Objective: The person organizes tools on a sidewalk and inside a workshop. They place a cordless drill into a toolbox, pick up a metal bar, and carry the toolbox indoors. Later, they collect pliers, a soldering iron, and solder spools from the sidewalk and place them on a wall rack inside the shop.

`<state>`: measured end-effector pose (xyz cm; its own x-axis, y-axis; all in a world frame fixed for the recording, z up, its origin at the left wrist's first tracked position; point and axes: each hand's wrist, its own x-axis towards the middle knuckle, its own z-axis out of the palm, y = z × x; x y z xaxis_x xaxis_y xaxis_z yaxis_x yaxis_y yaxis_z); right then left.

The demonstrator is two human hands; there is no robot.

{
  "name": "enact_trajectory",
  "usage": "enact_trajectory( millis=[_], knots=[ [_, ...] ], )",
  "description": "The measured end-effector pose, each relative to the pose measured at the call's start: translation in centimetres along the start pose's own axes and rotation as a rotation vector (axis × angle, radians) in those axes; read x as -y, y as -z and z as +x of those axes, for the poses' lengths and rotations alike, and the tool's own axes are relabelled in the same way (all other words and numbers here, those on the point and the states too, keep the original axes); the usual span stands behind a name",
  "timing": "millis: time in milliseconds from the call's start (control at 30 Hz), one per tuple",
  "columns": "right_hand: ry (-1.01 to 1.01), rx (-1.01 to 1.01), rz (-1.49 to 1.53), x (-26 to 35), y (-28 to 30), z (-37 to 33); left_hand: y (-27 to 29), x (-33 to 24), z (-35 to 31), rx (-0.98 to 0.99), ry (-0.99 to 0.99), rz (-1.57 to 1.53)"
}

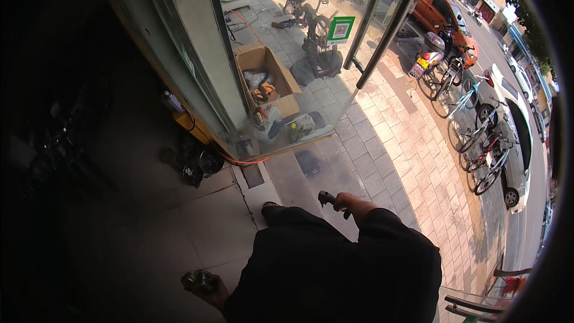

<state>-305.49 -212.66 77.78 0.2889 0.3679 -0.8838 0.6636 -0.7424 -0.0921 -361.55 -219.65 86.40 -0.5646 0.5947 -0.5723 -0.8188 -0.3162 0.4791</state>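
At the lower left, my left hand (216,293) is closed round a small round object (200,280) with a shiny, greenish rim. Poor light hides what kind of thing it is. My right hand (345,201), out in front over the doorway floor, grips a dark hand tool (326,197). Its thick head juts out to the left and a short black end shows below the fingers. The exact kind of tool cannot be made out. Neither hand touches the glass door or the things on the floor.
An open glass door (382,24) with a long handle stands ahead right. Behind a glass panel are a cardboard box (284,63) with an orange tool and an upturned bicycle (317,36). Dark bundles (200,164) lie indoors. Parked bicycles (469,93) and a white car (517,143) line the pavement.
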Motion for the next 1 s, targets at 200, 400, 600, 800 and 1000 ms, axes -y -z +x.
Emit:
enact_trajectory(
  millis=[200, 400, 600, 800, 1000],
  knots=[
    [0.013, 0.016, 0.145, 10.9, 1.0, 2.0, -5.4, -3.5, 7.1, -0.198, -0.035, -0.085],
    [0.097, -0.052, 0.273, 18.4, 0.0, 3.2, -9.4, -7.7, 13.4, 0.397, 0.438, -0.213],
    [-0.040, -0.215, 0.474, 18.0, -5.2, -0.3, -14.3, -6.6, 27.2, 0.125, 0.453, 0.260],
    [-0.318, -0.427, 0.949, 17.7, -22.6, -8.4, -23.3, -4.6, 37.9, 0.253, 0.867, 0.881],
    [-0.620, -0.537, 1.220, 26.3, -45.8, -21.5, -32.5, 1.4, 37.8, 0.749, 1.344, 1.216]
  ],
)
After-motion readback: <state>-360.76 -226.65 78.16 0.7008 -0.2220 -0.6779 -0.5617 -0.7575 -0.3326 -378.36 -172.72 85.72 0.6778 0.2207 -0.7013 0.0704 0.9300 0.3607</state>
